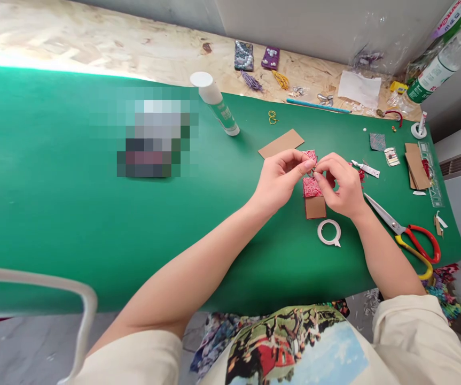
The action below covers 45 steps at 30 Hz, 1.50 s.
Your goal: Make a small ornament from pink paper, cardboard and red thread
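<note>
My left hand [280, 179] and my right hand [341, 184] meet above the green mat, both closed in a pinch. Between their fingertips is something small, thin and dark, too small to name. Under the fingers lies a strip with red-and-white patterned fabric [312, 187], with a bare brown cardboard section [315, 207] at its near end. The hands hide part of this strip. A roll of white tape [329, 233] rests just below it. Beyond my left hand lies a brown cardboard piece [281, 143]. A small white tube [365, 169] is right of my right hand.
Scissors [404, 230] with red and yellow handles lie by my right forearm. A white-capped glue bottle [216, 104] leans left of centre. Two tasselled fabric pieces, one purple [271, 57], and a blue pencil [318, 106] lie behind. Cardboard pieces [417, 167] and a clear ruler [436, 176] sit far right.
</note>
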### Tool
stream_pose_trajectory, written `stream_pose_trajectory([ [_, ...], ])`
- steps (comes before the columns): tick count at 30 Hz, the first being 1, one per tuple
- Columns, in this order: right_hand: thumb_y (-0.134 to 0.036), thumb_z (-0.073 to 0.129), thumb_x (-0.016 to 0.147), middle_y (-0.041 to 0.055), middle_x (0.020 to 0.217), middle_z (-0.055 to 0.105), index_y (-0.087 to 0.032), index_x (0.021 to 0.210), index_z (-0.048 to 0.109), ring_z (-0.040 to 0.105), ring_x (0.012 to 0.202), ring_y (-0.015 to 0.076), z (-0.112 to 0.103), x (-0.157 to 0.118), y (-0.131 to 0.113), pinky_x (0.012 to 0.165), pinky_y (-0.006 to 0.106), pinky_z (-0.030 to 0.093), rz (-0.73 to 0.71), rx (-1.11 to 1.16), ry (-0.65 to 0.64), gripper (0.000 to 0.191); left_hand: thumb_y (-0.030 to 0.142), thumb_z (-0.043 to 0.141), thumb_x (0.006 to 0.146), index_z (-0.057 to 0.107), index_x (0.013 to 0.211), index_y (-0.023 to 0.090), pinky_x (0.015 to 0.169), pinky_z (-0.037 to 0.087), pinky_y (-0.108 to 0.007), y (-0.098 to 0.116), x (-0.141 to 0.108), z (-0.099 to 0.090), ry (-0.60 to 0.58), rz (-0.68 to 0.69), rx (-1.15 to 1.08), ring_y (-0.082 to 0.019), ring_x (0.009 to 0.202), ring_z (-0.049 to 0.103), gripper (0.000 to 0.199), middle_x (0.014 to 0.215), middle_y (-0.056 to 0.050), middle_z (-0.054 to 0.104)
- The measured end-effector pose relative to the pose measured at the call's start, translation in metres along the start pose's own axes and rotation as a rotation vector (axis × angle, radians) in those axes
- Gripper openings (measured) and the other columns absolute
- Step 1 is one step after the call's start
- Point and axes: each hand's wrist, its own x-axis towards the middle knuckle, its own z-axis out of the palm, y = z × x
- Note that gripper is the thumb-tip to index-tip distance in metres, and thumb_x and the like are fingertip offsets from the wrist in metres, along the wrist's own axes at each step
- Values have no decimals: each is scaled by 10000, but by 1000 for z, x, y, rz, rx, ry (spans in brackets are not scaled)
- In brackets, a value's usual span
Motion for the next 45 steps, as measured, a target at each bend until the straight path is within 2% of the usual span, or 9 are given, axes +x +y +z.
stream_pose_trajectory([
  [5, -126, 525, 956, 24, 790, 610, -218, 845, 525, 563, 688, 144, -1, 1, 0, 611, 281, 441, 10, 60, -15, 144, 541, 946, 558, 703, 647, 171, 679, 476, -236, -1, 1, -1, -23, -68, -129, -94, 650, 559, 452, 653, 13, 642],
  [8, -129, 536, 956, 21, 795, 613, -216, 846, 537, 536, 665, 133, -2, 2, -2, 598, 277, 427, 14, 102, 2, 140, 517, 953, 564, 708, 655, 175, 680, 479, -242, -1, 1, -1, -42, -64, -164, -96, 647, 567, 430, 659, 11, 649],
  [16, -268, 600, 974, -5, 807, 636, -212, 845, 587, 454, 569, 89, -5, 4, -7, 566, 265, 394, 188, 224, 5, 141, 478, 958, 581, 738, 663, 186, 705, 507, -233, -2, 6, -5, -54, -25, -170, -91, 663, 614, 375, 667, 13, 686],
  [25, -227, 622, 961, -7, 820, 625, -210, 872, 601, 453, 584, 88, -2, 3, -6, 561, 259, 393, 199, 246, 2, 92, 437, 947, 624, 746, 675, 180, 682, 514, -235, 5, 1, -6, -125, -16, -158, -91, 664, 608, 330, 678, 12, 677],
  [31, -234, 576, 994, -14, 793, 564, -213, 849, 570, 477, 657, 103, -5, 4, -6, 613, 261, 411, 203, 393, -65, 146, 465, 931, 651, 695, 699, 177, 688, 470, -236, 6, -2, -5, -198, -107, -225, -86, 666, 555, 376, 681, 25, 631],
  [38, -421, 540, 1012, -3, 799, 528, -220, 832, 524, 472, 684, 128, -7, 3, -6, 623, 291, 402, 344, 588, -165, 270, 436, 942, 635, 646, 665, 182, 646, 407, -249, 12, -4, -3, -272, -249, -347, -93, 626, 460, 392, 612, 36, 515],
  [45, -499, 558, 988, -11, 772, 518, -219, 815, 531, 470, 668, 127, -7, 3, -5, 613, 289, 395, 390, 592, -186, 330, 424, 929, 630, 602, 640, 189, 598, 358, -278, 15, -3, -5, -333, -398, -383, -114, 607, 399, 402, 606, 27, 406],
])
